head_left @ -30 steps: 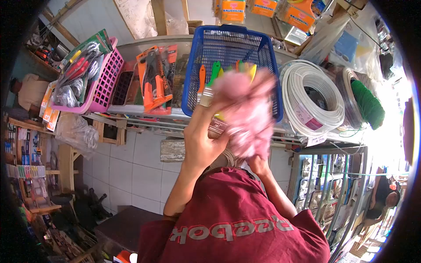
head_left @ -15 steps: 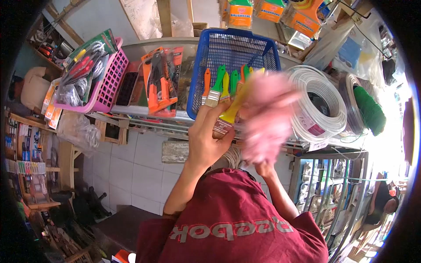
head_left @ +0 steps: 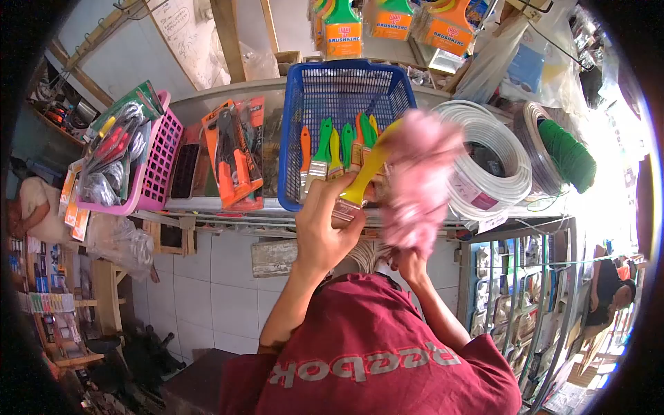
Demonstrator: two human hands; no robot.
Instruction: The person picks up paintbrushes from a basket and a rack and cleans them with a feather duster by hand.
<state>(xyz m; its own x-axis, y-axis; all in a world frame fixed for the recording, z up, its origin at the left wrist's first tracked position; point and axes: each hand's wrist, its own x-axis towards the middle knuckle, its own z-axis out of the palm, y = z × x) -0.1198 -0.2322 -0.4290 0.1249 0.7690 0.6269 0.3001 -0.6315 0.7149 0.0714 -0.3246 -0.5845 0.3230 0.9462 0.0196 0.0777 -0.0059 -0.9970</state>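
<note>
My left hand (head_left: 324, 225) is closed around the metal band of a paintbrush with a yellow handle (head_left: 370, 169). The handle points up and to the right, over the front of a blue plastic basket (head_left: 294, 138). A pink cloth (head_left: 418, 187), smeared by motion, hangs from my right hand (head_left: 409, 263), whose fingers are partly covered by it. The cloth overlaps the upper end of the yellow handle. Several paintbrushes with green, orange and yellow handles (head_left: 322, 145) stand in the basket, bristles down.
Left of the basket lie packaged orange-handled tools (head_left: 232, 162) and a pink basket (head_left: 162, 149) of packaged goods. Coils of white cable (head_left: 508, 155) and green cord (head_left: 567, 155) sit on the right. Packaged brushes (head_left: 344, 38) hang above. Another person (head_left: 612, 297) is at the far right.
The view has shifted, so the basket and counter appear lower and further left. The cloth still moves in my right hand by the yellow handle; my left hand keeps its hold on the brush.
</note>
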